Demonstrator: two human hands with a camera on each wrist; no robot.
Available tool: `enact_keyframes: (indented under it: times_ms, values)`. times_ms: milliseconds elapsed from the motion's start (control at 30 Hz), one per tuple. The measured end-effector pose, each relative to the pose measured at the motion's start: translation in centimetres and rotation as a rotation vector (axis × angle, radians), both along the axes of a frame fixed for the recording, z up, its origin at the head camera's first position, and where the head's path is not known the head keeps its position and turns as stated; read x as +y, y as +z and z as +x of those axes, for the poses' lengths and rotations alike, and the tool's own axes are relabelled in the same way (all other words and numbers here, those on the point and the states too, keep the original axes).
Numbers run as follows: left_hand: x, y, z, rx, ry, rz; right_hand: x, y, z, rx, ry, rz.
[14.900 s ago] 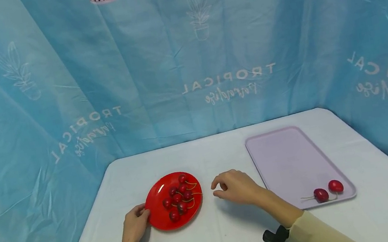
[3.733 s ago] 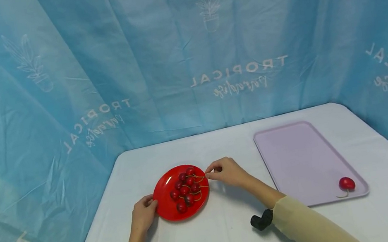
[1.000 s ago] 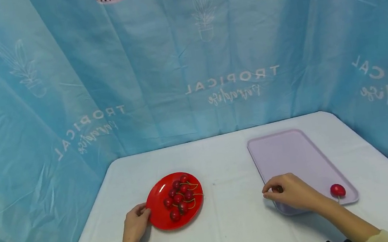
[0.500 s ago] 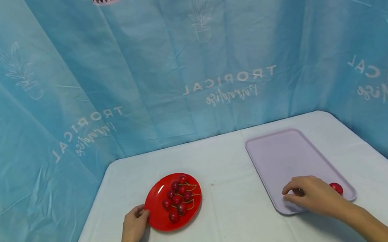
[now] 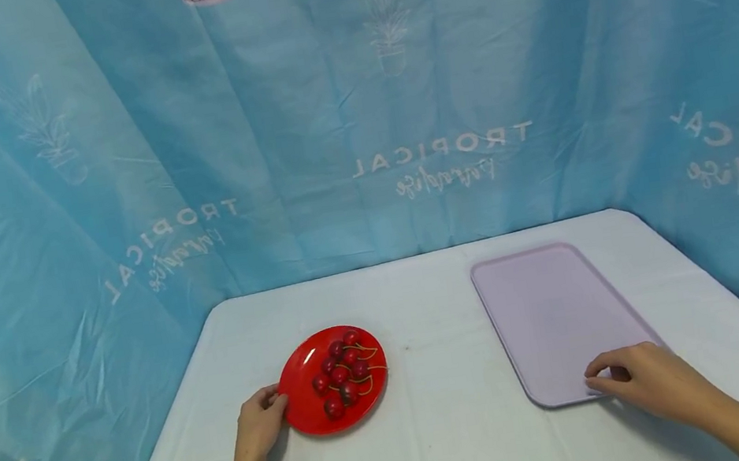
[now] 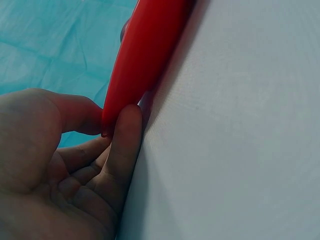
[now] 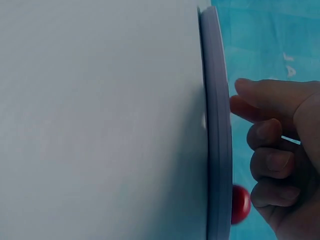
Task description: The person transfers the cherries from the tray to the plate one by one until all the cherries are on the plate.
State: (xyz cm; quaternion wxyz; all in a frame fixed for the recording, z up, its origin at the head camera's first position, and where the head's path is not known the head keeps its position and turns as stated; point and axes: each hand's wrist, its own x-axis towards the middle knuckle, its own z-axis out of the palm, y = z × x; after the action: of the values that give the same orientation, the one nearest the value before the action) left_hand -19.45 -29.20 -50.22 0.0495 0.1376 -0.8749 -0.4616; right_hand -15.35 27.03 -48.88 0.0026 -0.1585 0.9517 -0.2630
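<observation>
My left hand (image 5: 261, 422) pinches the left rim of a red plate (image 5: 305, 411), thumb above and fingers beneath in the left wrist view. Several dark red cherries (image 5: 339, 375) with green stems lie in the plate's middle and right side. Over the near edge of the lilac tray (image 5: 547, 315) is my right hand (image 5: 650, 382), its thumb and index tips a little apart and the other fingers loosely curled. I see nothing between them. A single cherry (image 7: 241, 204) shows past the tray's rim in the right wrist view; in the head view my right hand covers it.
Both plate and tray stand on a white-covered table (image 5: 449, 378). A blue printed curtain (image 5: 337, 108) hangs behind the table and along its sides.
My right hand has gone from the plate to the tray, then right along its near edge, now covering the cherry. Since the oldest frame, one tray cherry has left. My left hand stays on the plate.
</observation>
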Motion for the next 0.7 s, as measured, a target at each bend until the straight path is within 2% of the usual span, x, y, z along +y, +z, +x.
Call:
enact_keyframes:
  times_ms: [133,400,700]
  values:
    - [0.0,0.1,0.2,-0.006,0.003,0.006,0.9,0.0,0.4,-0.05,-0.008,0.027]
    - [-0.1,-0.2,0.2,0.005,0.0,0.011,3.1,0.1,0.7,-0.035,0.031,0.028]
    - [-0.1,-0.2,-0.1,0.004,0.008,-0.009,3.9,0.2,0.7,-0.156,0.015,0.032]
